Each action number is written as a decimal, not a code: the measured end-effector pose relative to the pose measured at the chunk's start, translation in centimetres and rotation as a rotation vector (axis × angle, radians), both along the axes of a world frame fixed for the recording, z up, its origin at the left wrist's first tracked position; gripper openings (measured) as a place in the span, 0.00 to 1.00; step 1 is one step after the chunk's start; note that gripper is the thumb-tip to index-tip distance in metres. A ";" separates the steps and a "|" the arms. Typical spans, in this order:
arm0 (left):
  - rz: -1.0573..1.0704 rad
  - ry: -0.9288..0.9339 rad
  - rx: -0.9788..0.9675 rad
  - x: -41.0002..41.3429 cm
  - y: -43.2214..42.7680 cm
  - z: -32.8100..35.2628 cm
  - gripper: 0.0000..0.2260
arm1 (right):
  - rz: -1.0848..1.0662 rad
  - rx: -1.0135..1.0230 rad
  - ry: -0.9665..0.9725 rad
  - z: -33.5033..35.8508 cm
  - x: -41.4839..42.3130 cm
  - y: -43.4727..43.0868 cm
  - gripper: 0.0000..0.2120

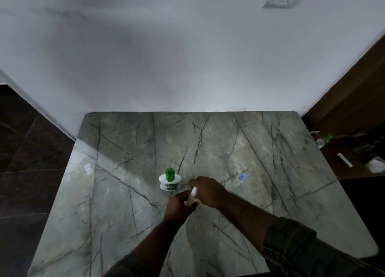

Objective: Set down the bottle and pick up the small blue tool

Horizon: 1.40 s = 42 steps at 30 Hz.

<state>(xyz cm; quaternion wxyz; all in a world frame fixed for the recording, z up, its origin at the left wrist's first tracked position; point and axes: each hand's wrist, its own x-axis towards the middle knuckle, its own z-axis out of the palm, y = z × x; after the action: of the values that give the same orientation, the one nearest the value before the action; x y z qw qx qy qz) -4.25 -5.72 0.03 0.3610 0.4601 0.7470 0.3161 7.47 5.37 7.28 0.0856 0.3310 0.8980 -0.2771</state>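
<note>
My two hands meet over the middle of a grey-green marble table (125,203). My left hand (179,207) and my right hand (206,191) both grip a small whitish object (192,194) between them; most of it is hidden by the fingers and blurred. Just left of the hands stands a small white jar with a green cap and a green label (169,181). To the right lies a small clear vial with a blue cap (240,178).
A small clear plastic piece (88,168) lies near the table's left edge. A white wall rises behind the table. At the right, a dark wooden shelf (343,151) holds bottles, a white strip and a white wad. Dark floor tiles lie at the left.
</note>
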 end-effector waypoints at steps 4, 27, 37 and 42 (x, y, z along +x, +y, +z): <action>-0.011 0.012 0.018 0.3 0.1 0.0 0.14 | -0.106 0.070 -0.056 -0.4 -0.2 0.0 0.20; 0.085 -0.073 0.029 1.2 1.4 0.1 0.05 | -0.515 -0.185 0.127 -2.7 0.6 -0.5 0.14; 0.141 -0.123 0.029 1.8 2.2 -0.2 0.17 | -0.590 -0.106 0.198 -3.7 0.9 1.6 0.18; 0.136 -0.021 -0.114 0.6 0.2 -1.5 0.24 | -0.511 -0.072 0.208 -4.5 1.1 3.3 0.19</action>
<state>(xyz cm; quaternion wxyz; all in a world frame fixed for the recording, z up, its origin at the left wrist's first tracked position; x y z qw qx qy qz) -3.61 -5.48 -1.50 0.3720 0.3836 0.7895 0.3019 8.57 8.62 2.80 -0.0680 0.5131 0.7790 -0.3540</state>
